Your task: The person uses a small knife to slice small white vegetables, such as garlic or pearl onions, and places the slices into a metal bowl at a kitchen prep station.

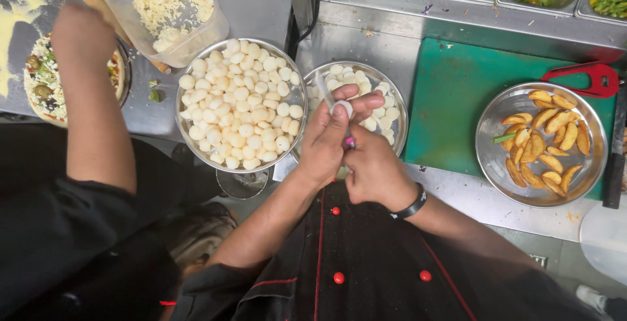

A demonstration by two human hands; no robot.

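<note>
The left hand pinches a small white ball between thumb and fingertips, and the right hand, clenched on a small knife with a pink handle, meets it just over the nearer steel bowl of cut white pieces. Left of it stands a fuller steel bowl heaped with white balls. On the bench, a green board carries a dish of potato wedges. A co-worker's arm reaches over a pizza at far left.
</note>
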